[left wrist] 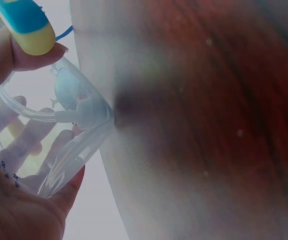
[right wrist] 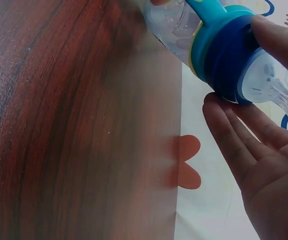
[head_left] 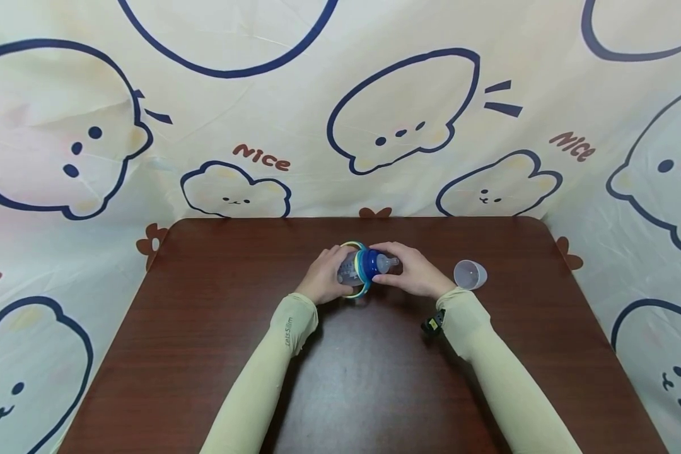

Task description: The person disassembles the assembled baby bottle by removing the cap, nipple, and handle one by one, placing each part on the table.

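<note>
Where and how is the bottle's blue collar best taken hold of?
Probably in an opposed pinch across the blue collar, coming from the person's right, around the nipple. The left hand holds the bottle sideways, nipple toward the right hand, and the collar's round band suits opposing contact.

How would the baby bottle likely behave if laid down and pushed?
The bottle is probably light, since no liquid shows in its clear body. Its jutting handles would likely stop it rolling far. The clear nipple looks soft and may bend if pressed.
</note>
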Action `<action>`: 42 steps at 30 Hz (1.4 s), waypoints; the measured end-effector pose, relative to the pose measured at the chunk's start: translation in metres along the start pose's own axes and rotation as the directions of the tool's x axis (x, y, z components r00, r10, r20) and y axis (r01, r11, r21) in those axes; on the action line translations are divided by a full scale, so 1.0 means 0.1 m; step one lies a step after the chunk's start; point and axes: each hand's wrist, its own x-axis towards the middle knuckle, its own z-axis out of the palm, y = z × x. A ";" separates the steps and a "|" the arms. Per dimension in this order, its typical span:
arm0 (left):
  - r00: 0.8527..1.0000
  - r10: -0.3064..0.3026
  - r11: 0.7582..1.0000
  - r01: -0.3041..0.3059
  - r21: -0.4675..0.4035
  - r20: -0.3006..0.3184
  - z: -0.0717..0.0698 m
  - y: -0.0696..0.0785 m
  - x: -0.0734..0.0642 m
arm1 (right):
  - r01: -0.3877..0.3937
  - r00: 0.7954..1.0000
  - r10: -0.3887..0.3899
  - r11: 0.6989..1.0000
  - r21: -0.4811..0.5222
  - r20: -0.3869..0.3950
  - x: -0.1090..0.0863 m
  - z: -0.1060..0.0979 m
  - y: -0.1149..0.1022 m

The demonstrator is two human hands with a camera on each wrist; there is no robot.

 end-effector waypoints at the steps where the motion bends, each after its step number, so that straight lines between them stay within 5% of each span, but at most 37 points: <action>1: 1.000 -0.001 1.000 0.001 0.001 0.000 0.00 0.00 0.00 | 0.006 1.000 -0.006 1.000 0.000 0.001 0.00 0.00 0.00; 21: 1.000 -0.023 1.000 0.023 -0.004 0.007 0.01 0.02 -0.01 | -0.074 0.996 0.075 0.997 0.029 -0.049 -0.01 0.05 0.01; 42: 1.000 -0.013 1.000 0.013 0.008 0.002 0.01 0.03 -0.01 | -0.036 0.998 0.037 0.999 0.018 -0.045 -0.02 0.02 0.04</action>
